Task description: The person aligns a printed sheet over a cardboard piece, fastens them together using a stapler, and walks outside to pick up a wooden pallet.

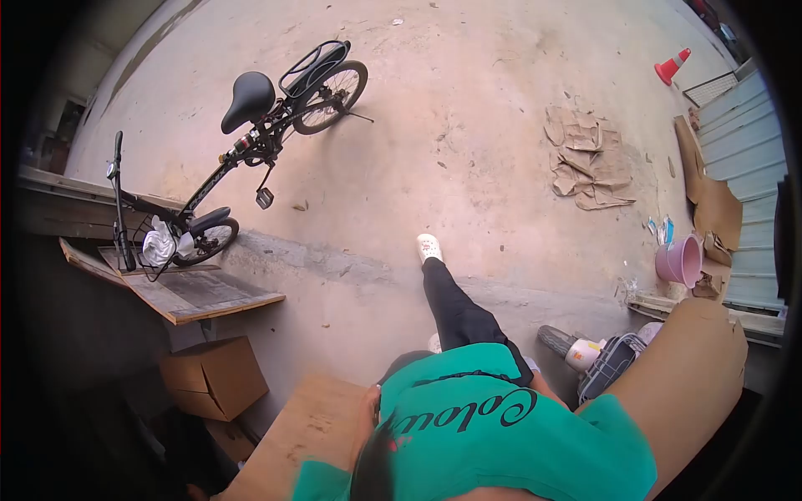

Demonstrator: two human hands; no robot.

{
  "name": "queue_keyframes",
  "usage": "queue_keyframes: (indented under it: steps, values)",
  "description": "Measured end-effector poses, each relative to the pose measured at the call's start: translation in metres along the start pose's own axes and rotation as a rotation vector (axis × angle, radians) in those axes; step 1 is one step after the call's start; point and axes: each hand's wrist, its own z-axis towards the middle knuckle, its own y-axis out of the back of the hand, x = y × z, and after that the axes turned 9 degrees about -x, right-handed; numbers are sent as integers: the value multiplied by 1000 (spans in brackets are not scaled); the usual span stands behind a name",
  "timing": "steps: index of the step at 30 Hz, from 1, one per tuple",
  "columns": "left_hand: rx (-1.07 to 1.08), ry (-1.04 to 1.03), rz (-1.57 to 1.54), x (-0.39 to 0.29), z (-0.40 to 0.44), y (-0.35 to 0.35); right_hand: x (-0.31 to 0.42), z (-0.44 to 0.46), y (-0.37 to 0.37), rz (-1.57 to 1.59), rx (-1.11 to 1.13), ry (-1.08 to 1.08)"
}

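My left hand [368,407] hangs beside my left hip, against the edge of my green shirt [501,434]. Its fingers are mostly hidden, so I cannot tell whether it holds anything. On the other side, my right hand [545,389] is at my right hip, largely covered by the shirt. Its fingers do not show either. A tan board [309,426] lies close to my left arm. Below the shirt, one leg in dark trousers [458,309] reaches forward, with a white clog [428,248] on the concrete floor.
A black bicycle [209,185] stands ahead on the left, by a wooden panel [196,292] and a cardboard box [214,378]. At right are flattened cardboard [589,159], a pink bucket [680,260], a traffic cone [672,67], a wheeled item with a basket [606,367] and a large cardboard sheet [689,367].
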Motion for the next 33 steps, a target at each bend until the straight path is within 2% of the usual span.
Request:
queue_keyframes:
  steps: [1, 2, 3, 4, 5, 6, 7, 9, 10, 11, 12, 13, 14, 15, 17, 19, 20, 21, 22, 23, 24, 25, 26, 27, 28, 29, 31, 33]
  values:
    - [-19, -40, 26, -44, 20, 19, 8, 58, -5, 21, -24, 29]
    - [-8, -109, 85, -105, 55, 34, 125, 20, 68, -508, 22, 247]
    - [24, -189, 171, -177, 87, 48, 154, 56, 83, -422, 109, 157]
    - [65, -250, 272, -245, 106, 60, 171, 109, 86, -359, 56, 94]
    - [109, -283, 364, -296, 118, 67, 240, 104, 129, -263, -24, -41]
    - [145, -305, 432, -337, 126, 69, 275, 140, 145, -292, -173, 118]
    - [170, -324, 476, -374, 131, 69, 343, 129, 188, -123, -319, 121]
    - [193, -351, 506, -435, 136, 70, 425, 191, 220, -191, -432, 432]
    - [190, -359, 511, -463, 138, 73, 475, 197, 244, -67, -505, 535]
    - [182, -367, 518, -491, 141, 79, 530, 190, 280, -168, -394, 620]
    - [177, -377, 533, -522, 145, 86, 569, 202, 294, 49, -354, 606]
    - [177, -389, 554, -552, 151, 92, 611, 197, 307, 5, -365, 615]
    - [188, -420, 584, -614, 172, 97, 661, 209, 343, -36, -398, 611]
    - [185, -422, 585, -637, 178, 101, 676, 230, 353, -39, -412, 601]
    - [182, -375, 576, -651, 185, 116, 687, 281, 344, 150, -425, 631]
    - [168, -359, 574, -679, 196, 139, 680, 333, 352, -82, -377, 652]
    - [170, -356, 556, -694, 202, 141, 666, 338, 358, -113, -358, 452]
    - [169, -349, 536, -706, 207, 145, 645, 347, 363, -306, -328, 528]
    - [164, -349, 523, -724, 214, 147, 627, 344, 379, -379, -239, 383]
    - [153, -348, 522, -743, 223, 156, 622, 319, 406, -249, -177, 146]
    - [140, -352, 531, -764, 229, 165, 610, 321, 416, -86, -300, -9]
    - [143, -370, 545, -780, 255, 174, 602, 320, 432, -120, -306, -14]
    - [255, -422, 566, -793, 286, 182, 602, 319, 450, 92, -205, -220]
    - [372, -468, 583, -811, 310, 186, 589, 340, 450, 298, -214, -326]
    - [354, -414, 581, -834, 315, 188, 583, 364, 452, 499, -220, -433]
    - [367, -415, 582, -832, 355, 185, 594, 372, 466, 500, -227, -445]
    - [412, -536, 295, -799, 448, 199, 622, 388, 496, 288, -185, -461]
    - [383, -580, 257, -850, 477, 196, 673, 426, 533, 295, -187, -439]
